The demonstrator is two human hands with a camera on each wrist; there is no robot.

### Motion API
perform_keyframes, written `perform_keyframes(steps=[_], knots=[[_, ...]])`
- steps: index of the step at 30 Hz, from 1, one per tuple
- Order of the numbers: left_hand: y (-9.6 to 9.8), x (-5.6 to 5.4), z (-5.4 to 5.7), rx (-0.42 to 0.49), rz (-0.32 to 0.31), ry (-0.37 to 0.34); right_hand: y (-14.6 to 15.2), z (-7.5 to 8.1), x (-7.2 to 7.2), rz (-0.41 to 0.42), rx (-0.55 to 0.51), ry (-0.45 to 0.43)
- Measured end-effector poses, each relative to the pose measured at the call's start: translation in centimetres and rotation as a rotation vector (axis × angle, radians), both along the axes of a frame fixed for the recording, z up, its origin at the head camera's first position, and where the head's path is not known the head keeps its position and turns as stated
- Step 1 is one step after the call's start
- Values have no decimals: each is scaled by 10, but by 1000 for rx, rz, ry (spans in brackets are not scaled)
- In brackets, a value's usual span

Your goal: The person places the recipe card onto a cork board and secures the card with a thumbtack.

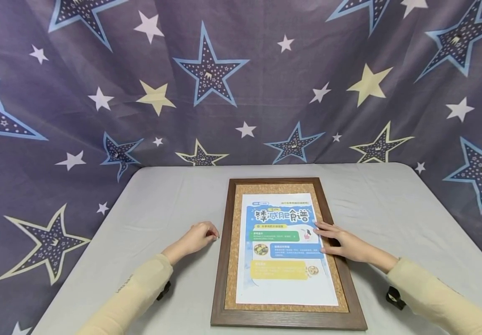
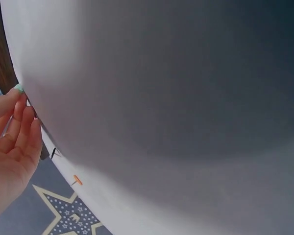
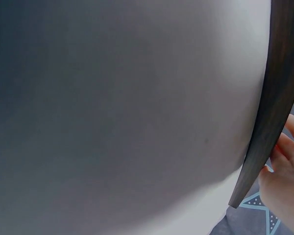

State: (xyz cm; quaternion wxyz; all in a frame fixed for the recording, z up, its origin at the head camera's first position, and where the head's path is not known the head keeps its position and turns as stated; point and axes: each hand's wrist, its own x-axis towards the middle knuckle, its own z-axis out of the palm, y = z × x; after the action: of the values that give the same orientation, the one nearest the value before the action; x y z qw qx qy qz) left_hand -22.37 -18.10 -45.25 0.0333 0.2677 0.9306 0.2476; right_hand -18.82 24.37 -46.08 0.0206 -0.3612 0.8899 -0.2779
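A corkboard (image 1: 280, 188) in a dark wooden frame (image 1: 288, 319) lies on the table, with a printed poster (image 1: 287, 293) on its cork. Just left of the frame, my left hand (image 1: 199, 237) pinches a small mint-green push pin (image 2: 18, 88) between thumb and fingertips. On the other side, my right hand (image 1: 345, 244) reaches over the frame's right edge, its extended fingers resting on the poster's right margin. A black push pin (image 2: 53, 152) and an orange push pin (image 2: 77, 180) lie on the table near my left hand.
The table (image 1: 173, 200) has a pale grey cover. Behind it and along its sides hangs a dark curtain (image 1: 266, 83) printed with stars. Beneath each sleeve shows a black wrist device (image 1: 395, 298).
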Motion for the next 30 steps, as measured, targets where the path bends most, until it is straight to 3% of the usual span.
perform_keyframes(steps=[6,13,19,30], knots=[[0,-5,8,65,4,-23,0,0,0,0,2,2],[14,-17,18,99,28,-15,1,0,-1,3,10,9],[37,-27,23,78,27,11,0,0,-1,-1,16,-10],[88,-49,34,98,15,-15,1,0,0,4,15,-6]])
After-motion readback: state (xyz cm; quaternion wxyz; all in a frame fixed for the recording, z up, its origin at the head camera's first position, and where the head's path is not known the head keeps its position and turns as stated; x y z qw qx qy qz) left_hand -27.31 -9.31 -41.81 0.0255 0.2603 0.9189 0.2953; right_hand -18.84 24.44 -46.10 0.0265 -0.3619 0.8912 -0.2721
